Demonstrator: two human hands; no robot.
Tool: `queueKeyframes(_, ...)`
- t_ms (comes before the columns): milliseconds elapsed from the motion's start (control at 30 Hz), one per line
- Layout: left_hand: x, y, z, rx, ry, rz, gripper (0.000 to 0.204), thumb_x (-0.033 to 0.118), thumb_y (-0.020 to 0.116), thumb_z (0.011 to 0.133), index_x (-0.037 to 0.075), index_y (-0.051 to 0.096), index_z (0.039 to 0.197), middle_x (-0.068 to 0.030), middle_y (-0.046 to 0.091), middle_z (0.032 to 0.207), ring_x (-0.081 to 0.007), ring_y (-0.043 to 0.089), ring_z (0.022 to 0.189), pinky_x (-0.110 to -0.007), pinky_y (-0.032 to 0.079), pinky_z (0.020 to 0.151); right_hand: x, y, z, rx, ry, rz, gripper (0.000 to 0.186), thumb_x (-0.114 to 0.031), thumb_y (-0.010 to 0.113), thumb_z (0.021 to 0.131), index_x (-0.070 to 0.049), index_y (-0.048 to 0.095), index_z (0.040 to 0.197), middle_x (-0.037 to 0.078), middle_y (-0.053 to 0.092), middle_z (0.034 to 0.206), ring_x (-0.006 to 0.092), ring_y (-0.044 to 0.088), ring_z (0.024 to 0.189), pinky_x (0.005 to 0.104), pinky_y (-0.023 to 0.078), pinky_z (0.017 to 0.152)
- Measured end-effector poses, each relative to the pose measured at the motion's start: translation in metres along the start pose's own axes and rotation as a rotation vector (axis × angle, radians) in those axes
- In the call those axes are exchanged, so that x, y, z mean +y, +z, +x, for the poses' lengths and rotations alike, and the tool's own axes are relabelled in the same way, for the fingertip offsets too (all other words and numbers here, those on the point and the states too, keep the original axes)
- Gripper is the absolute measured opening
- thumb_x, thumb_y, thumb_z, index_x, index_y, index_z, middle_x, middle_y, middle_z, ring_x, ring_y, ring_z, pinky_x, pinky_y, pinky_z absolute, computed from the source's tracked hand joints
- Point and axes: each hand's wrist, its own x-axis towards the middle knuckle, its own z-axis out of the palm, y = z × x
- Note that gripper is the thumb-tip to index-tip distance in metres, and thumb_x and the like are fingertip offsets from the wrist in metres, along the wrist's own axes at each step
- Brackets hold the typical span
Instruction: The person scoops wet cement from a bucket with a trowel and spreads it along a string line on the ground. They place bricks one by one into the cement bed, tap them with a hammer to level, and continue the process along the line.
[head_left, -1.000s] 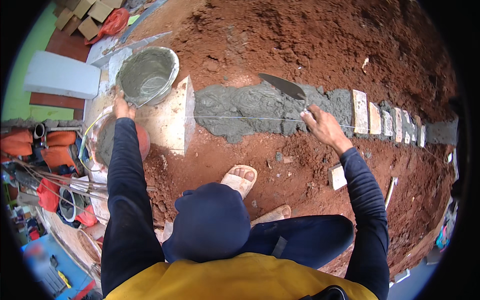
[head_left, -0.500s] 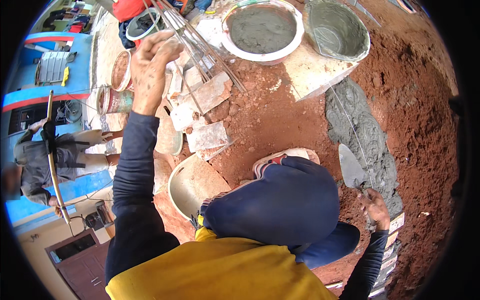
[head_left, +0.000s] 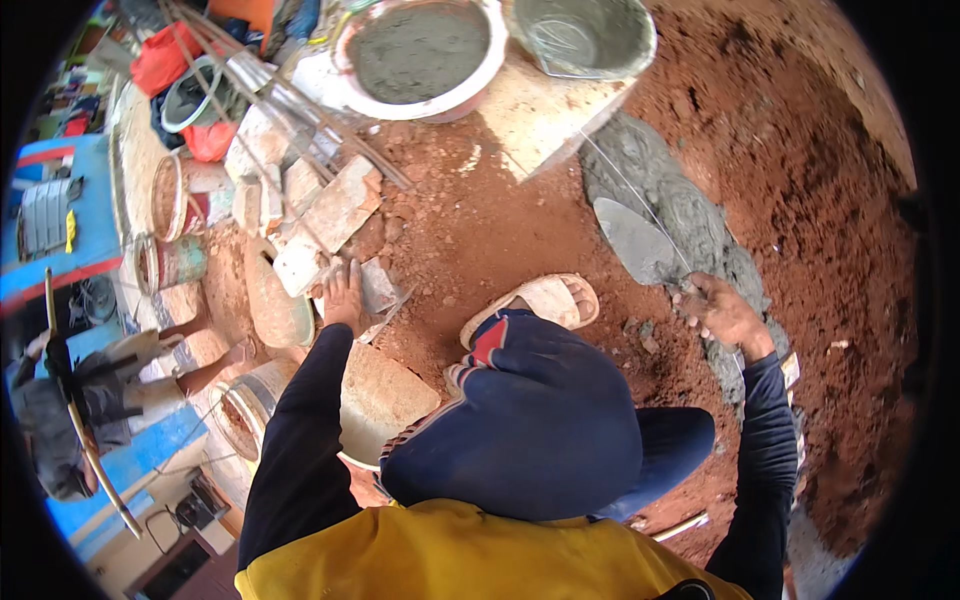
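Note:
My left hand (head_left: 342,298) is low among pale broken bricks, fingers curled over a brick piece (head_left: 379,285). My right hand (head_left: 722,316) grips a trowel (head_left: 632,238) by its handle; the blade lies over the near side of a strip of wet grey mortar (head_left: 650,165). A taut white string (head_left: 621,178) runs along that strip from a pale block (head_left: 530,125). On and beside the block stand a white-rimmed basin of grey mix (head_left: 415,55) and a mortar-coated bucket (head_left: 580,35). A few laid bricks (head_left: 792,368) show at the strip's near end, partly behind my arm.
Long metal rods (head_left: 370,150) lie across rubble at upper left. A dusty tub (head_left: 385,410) and several buckets (head_left: 170,195) stand on the left. Another person (head_left: 100,390) holding a long pole is at the far left. Red loose soil (head_left: 840,230) borders the mortar on the right.
The view has swung leftward. My left hand left the bucket, was raised in the air, and has come down onto the broken bricks. My right hand still holds the trowel.

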Motion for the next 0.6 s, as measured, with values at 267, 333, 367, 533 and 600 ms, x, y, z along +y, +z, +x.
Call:
queueKeyframes(267, 0.057, -0.037, 0.046, 0.068, 0.094, -0.146, 0.125, 0.053, 0.094, 0.063, -0.005, 0.033, 0.155, -0.0306, 0.044, 0.151, -0.0468, 0.042, 0.142, -0.052, 0.031, 0.123, 0.169, 0.001, -0.142, 0.287, 0.126, 0.544, 0.032, -0.043, 0.076, 0.097, -0.012, 0.072, 0.102, -0.001, 0.061, 0.071, 0.0087, 0.056, 0.058, 0.0288, 0.046, 0.051)
queueKeyframes(333, 0.082, -0.048, 0.059, 0.082, 0.174, -0.228, 0.124, 0.052, 0.095, 0.063, -0.004, 0.034, 0.155, -0.0298, 0.045, 0.151, -0.0456, 0.043, 0.142, -0.051, 0.032, 0.123, 0.211, 0.022, -0.197, 0.509, 0.194, 0.61, 0.027, -0.038, 0.078, 0.093, -0.013, 0.071, 0.101, -0.001, 0.064, 0.076, 0.0101, 0.06, 0.067, 0.0298, 0.05, 0.063)
queueKeyframes(367, 0.097, -0.054, 0.062, 0.08, 0.219, -0.269, 0.124, 0.052, 0.095, 0.063, -0.004, 0.034, 0.155, -0.0294, 0.045, 0.151, -0.045, 0.043, 0.142, -0.051, 0.032, 0.122, 0.228, 0.039, -0.226, 0.652, 0.184, 0.62, 0.024, -0.034, 0.078, 0.092, -0.013, 0.07, 0.1, -0.001, 0.065, 0.079, 0.0117, 0.062, 0.073, 0.032, 0.052, 0.07)
queueKeyframes(533, 0.191, -0.105, 0.069, 0.021, 0.486, -0.436, 0.122, 0.049, 0.097, 0.062, -0.003, 0.034, 0.154, -0.0275, 0.046, 0.15, -0.0419, 0.045, 0.141, -0.05, 0.034, 0.121, 0.274, 0.224, -0.282, 1.083, 0.608, 0.909, 0.01, -0.011, 0.071, 0.085, -0.014, 0.067, 0.094, 0.006, 0.069, 0.098, 0.0222, 0.065, 0.099, 0.051, 0.05, 0.099)
queueKeyframes(600, 0.229, -0.129, 0.07, -0.008, 0.602, -0.485, 0.122, 0.048, 0.097, 0.062, -0.003, 0.034, 0.153, -0.0267, 0.046, 0.149, -0.0407, 0.045, 0.14, -0.049, 0.035, 0.121, 0.273, 0.324, -0.259, 1.052, 0.639, 1.174, 0.014, -0.008, 0.073, 0.084, -0.015, 0.068, 0.095, 0.004, 0.07, 0.098, 0.0205, 0.064, 0.098, 0.0509, 0.048, 0.097)
